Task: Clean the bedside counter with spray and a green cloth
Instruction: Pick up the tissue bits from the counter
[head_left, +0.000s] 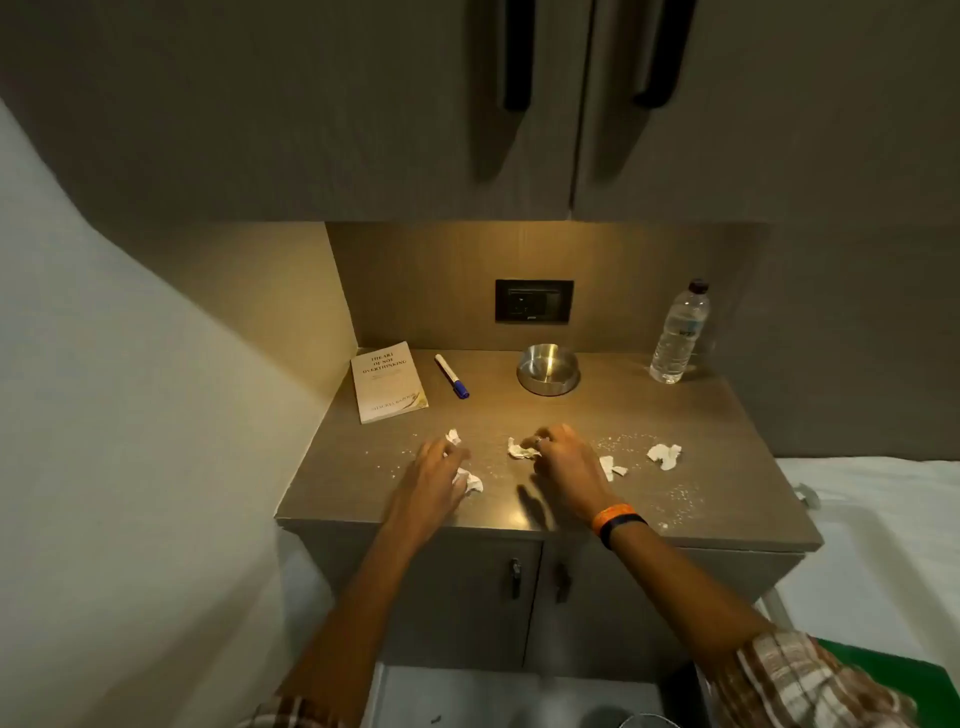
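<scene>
The brown bedside counter (613, 415) carries several crumpled white tissue scraps and scattered white crumbs. My left hand (434, 470) lies flat over the front left. Its fingers are spread, with one scrap (453, 435) at the fingertips and another (471, 482) beside the palm. My right hand (563, 460) is at the centre, its fingers curled onto a scrap (521, 449). Two more scraps (613, 466) (665, 455) lie to the right of it. A green cloth (893, 670) shows at the bottom right on the white bed. No spray bottle is in view.
At the back stand a book (387, 382), a blue-capped marker (451, 375), a steel ashtray (548, 369) and a water bottle (679, 335). A wall socket (534, 301) is behind them and cabinet doors hang above. A white wall is on the left, the bed (883, 519) on the right.
</scene>
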